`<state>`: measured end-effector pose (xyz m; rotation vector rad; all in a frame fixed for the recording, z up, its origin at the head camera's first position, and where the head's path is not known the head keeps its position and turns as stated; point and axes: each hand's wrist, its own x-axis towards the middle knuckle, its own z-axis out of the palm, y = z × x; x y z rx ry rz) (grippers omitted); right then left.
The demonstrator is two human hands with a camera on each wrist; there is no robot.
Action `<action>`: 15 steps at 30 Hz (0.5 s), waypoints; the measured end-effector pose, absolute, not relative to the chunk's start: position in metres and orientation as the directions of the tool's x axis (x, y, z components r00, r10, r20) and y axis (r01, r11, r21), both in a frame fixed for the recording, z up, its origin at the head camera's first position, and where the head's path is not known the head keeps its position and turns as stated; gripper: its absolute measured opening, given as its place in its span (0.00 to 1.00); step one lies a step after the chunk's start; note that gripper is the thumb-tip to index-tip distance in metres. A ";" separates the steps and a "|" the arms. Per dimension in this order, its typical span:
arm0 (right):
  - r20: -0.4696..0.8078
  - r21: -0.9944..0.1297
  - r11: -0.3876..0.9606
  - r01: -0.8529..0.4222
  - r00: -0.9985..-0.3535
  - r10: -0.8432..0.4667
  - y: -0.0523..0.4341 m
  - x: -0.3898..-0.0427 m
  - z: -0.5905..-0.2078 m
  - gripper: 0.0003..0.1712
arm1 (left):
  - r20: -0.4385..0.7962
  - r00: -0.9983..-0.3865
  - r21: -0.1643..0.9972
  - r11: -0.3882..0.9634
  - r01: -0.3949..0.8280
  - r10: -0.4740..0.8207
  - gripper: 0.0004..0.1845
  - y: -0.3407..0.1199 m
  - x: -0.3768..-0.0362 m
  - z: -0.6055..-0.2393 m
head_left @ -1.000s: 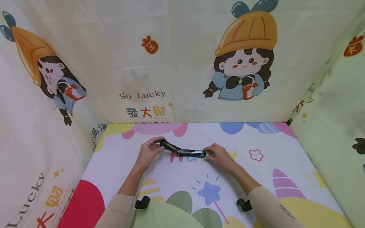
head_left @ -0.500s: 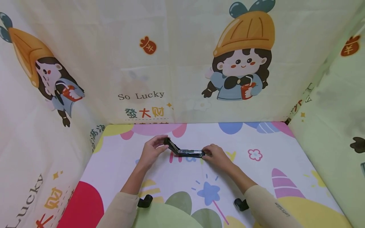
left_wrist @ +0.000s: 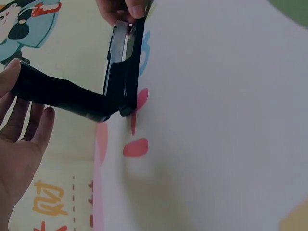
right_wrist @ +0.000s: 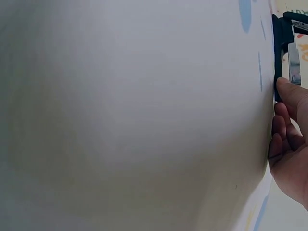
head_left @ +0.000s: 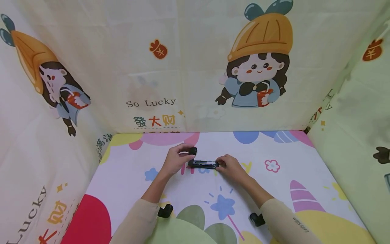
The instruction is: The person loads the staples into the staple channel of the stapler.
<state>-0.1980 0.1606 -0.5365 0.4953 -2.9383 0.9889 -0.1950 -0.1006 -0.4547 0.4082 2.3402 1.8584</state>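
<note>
In the foreground, beige sleeves (head_left: 138, 217) are seen over both forearms, with a black fitting (head_left: 166, 210) carried at each wrist. Beneath them, the surface (head_left: 118, 179) is covered by a white print with a blue star wand (head_left: 223, 205) and a green rounded shape (head_left: 179, 230). Farther off, past the middle of the surface, a black stapler (head_left: 202, 164) is held hinged open over printed lettering; whether its base is touching the surface cannot be told. The free end of its raised upper arm is pinched between the thumb and fingers of the left hand (head_left: 177, 160); the opposite end of the base, along which a metal magazine (left_wrist: 117, 45) is exposed, is gripped by the right hand (head_left: 232, 167). Behind, a cream curtain (head_left: 201, 34) is printed with a cartoon figure (head_left: 257, 79) in an orange hat.
</note>
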 end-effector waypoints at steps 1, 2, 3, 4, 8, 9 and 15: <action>0.095 -0.590 0.754 -0.290 -0.952 -0.292 0.161 -0.198 -0.536 0.15 | 0.067 -0.956 0.968 0.212 0.132 0.286 0.21 -0.097 -0.197 -0.458; 0.092 -0.590 0.755 -0.287 -0.953 -0.290 0.160 -0.198 -0.536 0.15 | 0.075 -0.955 0.965 0.220 0.141 0.286 0.20 -0.094 -0.199 -0.462; 0.086 -0.591 0.756 -0.281 -0.954 -0.287 0.160 -0.197 -0.536 0.15 | 0.078 -0.956 0.962 0.231 0.147 0.283 0.20 -0.090 -0.201 -0.465; 0.082 -0.592 0.757 -0.277 -0.955 -0.285 0.160 -0.197 -0.536 0.15 | 0.076 -0.958 0.958 0.247 0.147 0.278 0.20 -0.087 -0.203 -0.469; 0.068 -0.597 0.758 -0.262 -0.958 -0.277 0.161 -0.196 -0.534 0.14 | 0.124 -0.948 0.917 0.331 0.222 0.292 0.17 -0.072 -0.207 -0.476; 0.071 -0.600 0.756 -0.263 -0.958 -0.278 0.161 -0.196 -0.534 0.14 | 0.127 -0.945 0.908 0.348 0.232 0.300 0.17 -0.068 -0.208 -0.477; 0.091 -0.602 0.746 -0.285 -0.952 -0.291 0.161 -0.197 -0.533 0.14 | 0.111 -0.923 0.828 0.479 0.290 0.368 0.20 -0.050 -0.211 -0.483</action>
